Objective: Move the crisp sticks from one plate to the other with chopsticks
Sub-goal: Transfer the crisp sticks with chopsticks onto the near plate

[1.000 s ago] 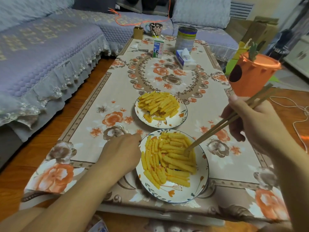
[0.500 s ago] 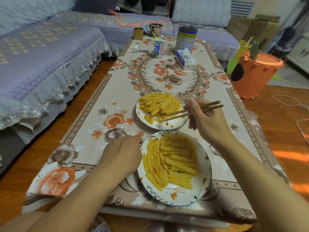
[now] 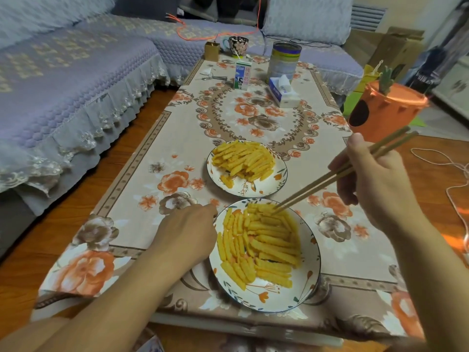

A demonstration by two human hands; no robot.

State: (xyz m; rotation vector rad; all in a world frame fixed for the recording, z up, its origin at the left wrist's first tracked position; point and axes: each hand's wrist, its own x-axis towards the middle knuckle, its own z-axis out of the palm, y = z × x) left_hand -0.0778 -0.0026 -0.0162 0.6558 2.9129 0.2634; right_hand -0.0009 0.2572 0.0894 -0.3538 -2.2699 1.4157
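I am watching the right hand (image 3: pixel 375 184) gripping 2 chopsticks (image 3: pixel 337 174), tips dipping into crisp sticks (image 3: pixel 264 240) on the near plate (image 3: pixel 311 283) (light, brittle, so pinching mid-length gently); the left hand (image 3: pixel 189 232), curled, is steadying its rim.

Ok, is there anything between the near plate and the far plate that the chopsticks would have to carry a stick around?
Nothing visible. Only bare floral tablecloth lies between the near plate and the far plate. The chopsticks, held in the right hand, have their tips in the near plate's crisp sticks. The milk carton and tissue box sit beyond the far plate.
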